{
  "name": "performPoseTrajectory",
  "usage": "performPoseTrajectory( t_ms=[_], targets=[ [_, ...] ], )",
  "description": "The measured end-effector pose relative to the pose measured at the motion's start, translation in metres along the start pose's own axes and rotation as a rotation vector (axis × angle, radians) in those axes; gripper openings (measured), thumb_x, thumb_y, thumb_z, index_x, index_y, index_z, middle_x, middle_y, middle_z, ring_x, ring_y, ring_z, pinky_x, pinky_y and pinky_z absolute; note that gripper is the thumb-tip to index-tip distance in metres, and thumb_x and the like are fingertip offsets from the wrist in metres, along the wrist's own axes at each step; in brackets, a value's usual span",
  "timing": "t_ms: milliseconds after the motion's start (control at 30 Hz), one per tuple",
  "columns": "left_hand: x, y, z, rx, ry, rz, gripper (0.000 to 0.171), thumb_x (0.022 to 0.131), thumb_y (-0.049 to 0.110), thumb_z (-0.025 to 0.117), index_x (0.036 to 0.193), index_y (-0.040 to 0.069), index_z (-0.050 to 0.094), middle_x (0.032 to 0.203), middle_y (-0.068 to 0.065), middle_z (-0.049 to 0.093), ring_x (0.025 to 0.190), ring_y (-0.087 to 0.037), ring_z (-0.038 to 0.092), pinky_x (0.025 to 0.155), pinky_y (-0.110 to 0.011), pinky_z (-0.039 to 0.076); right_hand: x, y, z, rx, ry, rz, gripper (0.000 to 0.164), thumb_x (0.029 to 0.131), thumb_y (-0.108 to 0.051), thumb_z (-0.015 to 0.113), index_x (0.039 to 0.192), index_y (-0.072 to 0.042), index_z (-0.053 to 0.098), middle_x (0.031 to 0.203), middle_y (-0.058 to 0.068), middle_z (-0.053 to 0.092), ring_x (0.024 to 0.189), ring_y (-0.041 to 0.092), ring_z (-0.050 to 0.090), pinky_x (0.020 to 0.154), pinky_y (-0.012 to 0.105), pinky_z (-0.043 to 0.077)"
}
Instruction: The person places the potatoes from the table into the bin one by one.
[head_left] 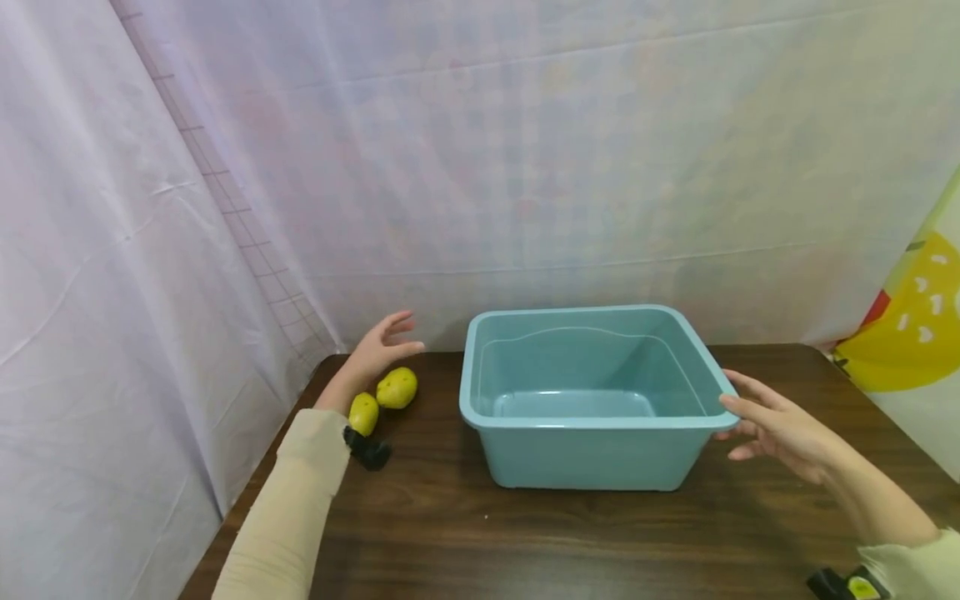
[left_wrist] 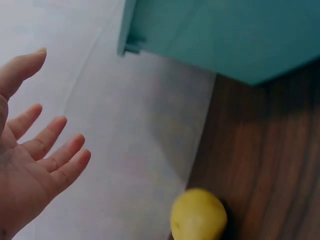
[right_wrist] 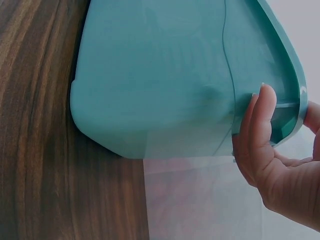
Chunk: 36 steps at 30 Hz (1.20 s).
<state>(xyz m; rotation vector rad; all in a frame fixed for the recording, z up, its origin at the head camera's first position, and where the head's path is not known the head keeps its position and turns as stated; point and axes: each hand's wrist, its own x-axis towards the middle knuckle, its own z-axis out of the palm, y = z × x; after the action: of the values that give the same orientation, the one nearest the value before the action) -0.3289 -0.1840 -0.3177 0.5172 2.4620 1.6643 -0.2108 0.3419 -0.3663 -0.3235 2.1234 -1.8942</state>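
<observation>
A light blue plastic basin (head_left: 592, 457) stands upright on the brown wooden table (head_left: 450, 533). At its right side my right hand (head_left: 783, 429) grips the rim, thumb on top and fingers beneath the lip; the right wrist view shows the fingers against the outer wall. My left hand (head_left: 378, 343) is raised left of the basin, apart from it, fingers relaxed and holding nothing. Below that hand lie two yellow-green fruits, one rounder fruit (head_left: 397, 388) and another fruit (head_left: 363, 414) partly hidden by the wrist. Their exact kind is unclear.
A pale patterned curtain (head_left: 525, 167) hangs right behind the table, and a white curtain (head_left: 90, 292) drops along its left side. To the right is a cloth with a yellow fruit print (head_left: 911, 325). Inside the basin, the bare floor shows.
</observation>
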Motion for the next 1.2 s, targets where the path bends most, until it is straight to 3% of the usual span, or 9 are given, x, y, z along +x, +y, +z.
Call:
performPoseTrajectory(
  t_ms=[167, 400, 767, 1200],
  targets=[
    [-0.010, -0.018, -0.008, 0.019, 0.034, -0.029, 0.067, 0.090, 0.023, 0.058, 0.146, 0.013, 0.022, 0.147, -0.016, 0.026, 0.131, -0.038, 0.030, 0.103, -0.051, 0.029, -0.001, -0.001, 0.000, -0.004, -0.001, 0.002, 0.045, 0.100, -0.020, 0.034, 0.140, -0.031, 0.017, 0.097, -0.001, 0.060, 0.083, 0.014, 0.062, 0.066, 0.037, 0.054],
    [-0.021, -0.045, -0.015, 0.041, 0.130, -0.030, 0.067, 0.090, 0.022, 0.059, 0.145, 0.011, 0.023, 0.144, -0.019, 0.030, 0.129, -0.039, 0.031, 0.099, -0.052, 0.034, 0.000, 0.002, -0.002, 0.022, -0.022, -0.026, 0.043, 0.100, -0.018, 0.033, 0.138, -0.032, 0.021, 0.098, 0.000, 0.060, 0.084, 0.016, 0.062, 0.064, 0.036, 0.054],
    [-0.036, -0.067, -0.020, 0.094, 0.230, -0.062, 0.065, 0.089, 0.017, 0.059, 0.144, 0.005, 0.025, 0.141, -0.024, 0.032, 0.127, -0.042, 0.033, 0.102, -0.050, 0.031, -0.001, 0.000, -0.001, 0.010, -0.010, -0.023, 0.043, 0.100, -0.020, 0.035, 0.138, -0.034, 0.022, 0.097, -0.001, 0.061, 0.083, 0.014, 0.063, 0.065, 0.037, 0.054],
    [-0.046, -0.102, -0.028, 0.073, 0.280, -0.119, 0.066, 0.087, 0.016, 0.061, 0.142, 0.003, 0.027, 0.140, -0.025, 0.033, 0.127, -0.042, 0.032, 0.104, -0.051, 0.027, 0.001, 0.003, -0.003, 0.030, -0.028, -0.039, 0.041, 0.100, -0.016, 0.033, 0.137, -0.034, 0.023, 0.100, -0.001, 0.060, 0.084, 0.016, 0.062, 0.064, 0.036, 0.054]
  ],
)
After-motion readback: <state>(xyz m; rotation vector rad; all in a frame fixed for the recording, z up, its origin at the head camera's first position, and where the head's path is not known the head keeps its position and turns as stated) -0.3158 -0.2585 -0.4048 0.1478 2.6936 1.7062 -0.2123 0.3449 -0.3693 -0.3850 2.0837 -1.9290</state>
